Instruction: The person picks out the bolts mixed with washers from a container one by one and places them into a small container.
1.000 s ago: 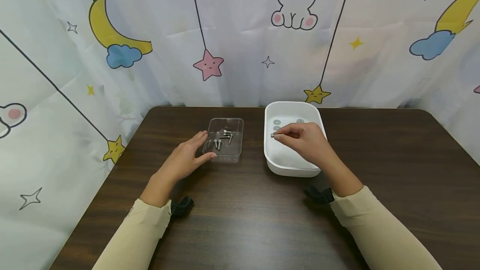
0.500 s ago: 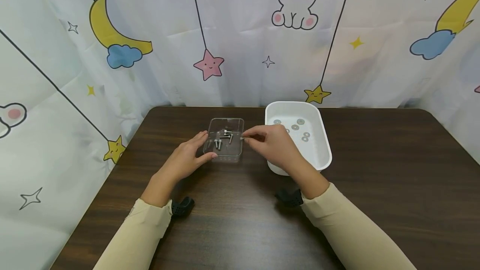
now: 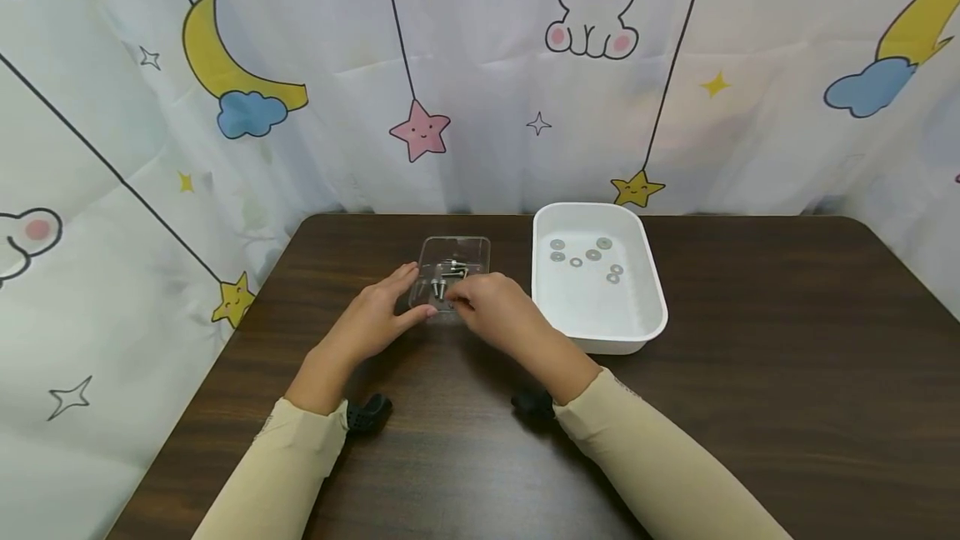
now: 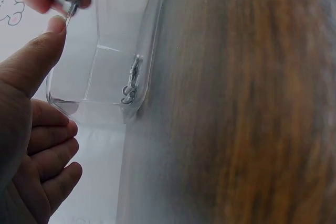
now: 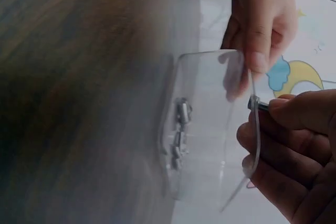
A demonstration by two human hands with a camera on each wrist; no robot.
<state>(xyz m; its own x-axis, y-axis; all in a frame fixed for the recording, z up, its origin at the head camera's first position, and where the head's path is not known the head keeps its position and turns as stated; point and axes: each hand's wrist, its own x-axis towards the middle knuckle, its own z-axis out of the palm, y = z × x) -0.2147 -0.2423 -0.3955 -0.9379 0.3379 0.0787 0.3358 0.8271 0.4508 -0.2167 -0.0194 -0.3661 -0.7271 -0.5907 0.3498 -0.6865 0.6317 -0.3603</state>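
A clear plastic box [image 3: 452,247] stands on the dark wooden table with several metal bolts [image 3: 438,289] lying on its floor. My left hand [image 3: 360,323] rests against its near left corner, fingers fairly straight along the left side and thumb [image 4: 39,59] on the rim. Over the near right part of the box, my right hand [image 3: 498,311] pinches a short metal bolt [image 5: 261,105] between thumb and forefinger. In the right wrist view that bolt is level with the rim, above the loose ones. From the head, my right fingers hide it.
To the right of the box stands a white tray [image 3: 592,307] with several flat washers [image 3: 593,255] scattered in its far half. A patterned curtain [image 3: 480,107] hangs behind the table [image 3: 750,315].
My right hand has travelled left from over the white tray to over the clear box, carrying the bolt. My left hand has stayed at the box's corner.
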